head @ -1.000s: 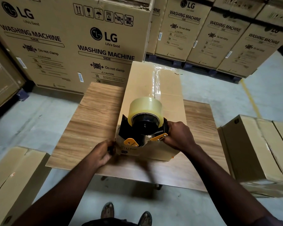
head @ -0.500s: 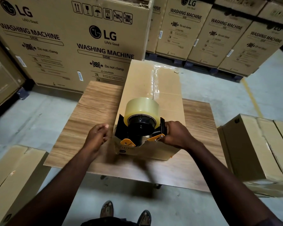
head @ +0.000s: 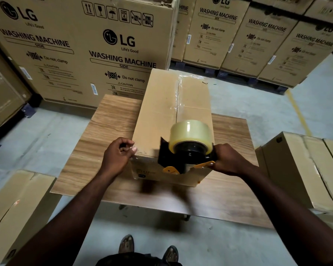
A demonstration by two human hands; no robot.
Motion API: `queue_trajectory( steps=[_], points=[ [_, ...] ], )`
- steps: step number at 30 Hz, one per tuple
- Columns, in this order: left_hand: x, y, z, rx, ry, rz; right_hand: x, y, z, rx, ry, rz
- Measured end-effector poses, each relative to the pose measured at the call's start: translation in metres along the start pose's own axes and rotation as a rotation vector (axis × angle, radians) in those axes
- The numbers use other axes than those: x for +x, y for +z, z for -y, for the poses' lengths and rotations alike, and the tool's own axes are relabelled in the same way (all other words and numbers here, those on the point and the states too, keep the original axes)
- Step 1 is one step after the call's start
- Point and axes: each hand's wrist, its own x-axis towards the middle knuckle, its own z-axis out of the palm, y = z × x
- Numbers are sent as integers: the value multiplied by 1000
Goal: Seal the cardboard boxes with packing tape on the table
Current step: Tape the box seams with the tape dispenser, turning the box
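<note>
Downward from the head camera, the cardboard box (head: 161, 116) lies on the table (head: 108, 120), clear tape (head: 179, 96) along its seam. The right hand (head: 231, 160) grips the tape dispenser (head: 183, 156) at the box's near edge; the left hand (head: 119, 156), fingers curled, thumbs the near left corner

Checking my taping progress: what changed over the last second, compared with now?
The left hand let go low on the box and rose to its top near-left corner. The tape dispenser shifted slightly right. The right hand still grips it; the box stays put.
</note>
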Motion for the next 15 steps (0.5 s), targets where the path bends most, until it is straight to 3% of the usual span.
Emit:
queue_trajectory(
  steps=[2,4,6,9,15],
  points=[
    [-3,2,-2,166,134,-66,-10,-1,-24,24,9,-33],
    [-12,10,-8,346,394,-103,-15,4,-39,80,10,-36],
    [-24,27,-10,453,560,32,-14,9,-46,100,-19,-35],
    [-44,57,-7,606,599,318,-12,11,-48,98,-30,-37],
    [-49,60,-1,661,654,367,-16,21,-57,155,-42,-49]
  ],
)
